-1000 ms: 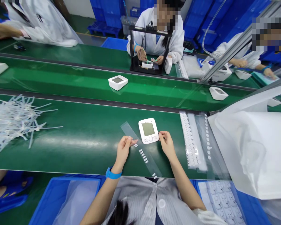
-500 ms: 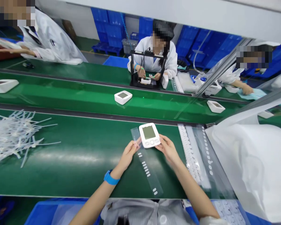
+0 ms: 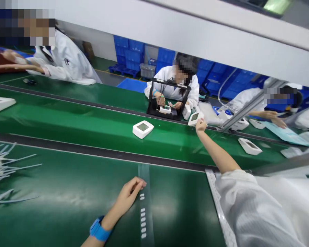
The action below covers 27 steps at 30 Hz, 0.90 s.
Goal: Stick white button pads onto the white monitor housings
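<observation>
My right hand [image 3: 201, 126] is stretched far forward over the conveyor, its fingers closed on a white blood pressure monitor [image 3: 195, 118] with a grey screen. That monitor is tilted near the belt's far edge. On the near green table lies a clear plastic sticker strip [image 3: 147, 219] with small white oval stickers on it. Over the strip's upper part, my left hand [image 3: 130, 192] pinches its edge with closed fingers; the fingertips are partly hidden. A blue band circles my left wrist.
On the green conveyor belt [image 3: 105, 125] stand several monitors, one of them a white monitor [image 3: 143, 129] mid-belt. White ties [image 3: 2, 168] are heaped at left. A sheet of stickers [image 3: 216, 195] lies at right. A co-worker [image 3: 157, 77] sits behind a black frame [image 3: 150, 99].
My right hand has carried the monitor from the near table forward and right over the conveyor. My left hand stays by the strip, which now lies straighter. The view has shifted.
</observation>
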{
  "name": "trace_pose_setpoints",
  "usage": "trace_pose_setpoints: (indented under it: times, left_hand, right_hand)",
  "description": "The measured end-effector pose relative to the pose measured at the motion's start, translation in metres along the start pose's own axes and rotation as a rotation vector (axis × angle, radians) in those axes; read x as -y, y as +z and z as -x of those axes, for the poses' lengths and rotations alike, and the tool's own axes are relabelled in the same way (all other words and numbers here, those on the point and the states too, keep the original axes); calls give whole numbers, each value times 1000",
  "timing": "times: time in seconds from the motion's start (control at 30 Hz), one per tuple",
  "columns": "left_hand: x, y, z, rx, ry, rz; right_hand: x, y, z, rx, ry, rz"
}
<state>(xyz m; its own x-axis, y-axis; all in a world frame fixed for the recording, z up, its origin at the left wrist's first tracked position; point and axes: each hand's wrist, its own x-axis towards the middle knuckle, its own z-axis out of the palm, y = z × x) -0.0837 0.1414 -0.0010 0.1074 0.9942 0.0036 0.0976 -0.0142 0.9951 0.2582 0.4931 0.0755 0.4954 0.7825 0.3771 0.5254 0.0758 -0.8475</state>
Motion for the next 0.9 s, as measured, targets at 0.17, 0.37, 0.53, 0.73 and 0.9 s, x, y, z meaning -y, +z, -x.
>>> trace_pose_setpoints:
  times: [0.17, 0.37, 0.53, 0.73, 0.9]
  left_hand:
    - [-5, -3, -4, 50, -59, -53]
    - [-6, -6, -4, 78, -100, -64]
    - [-7, -6, -4, 85, -73, -70]
    - [-3, -5, -3, 51, -36, -22]
    - [2, -5, -3, 48, -16, 88]
  right_hand:
    - [-8, 56, -68, 10, -34, 206]
    - [-16, 86, -88, 102, -115, 353]
    - [6, 81, -43, 157, -414, 381]
    - [64, 106, 71, 1033, -1296, 467]
    - [108, 132, 129, 1310, -1406, 704]
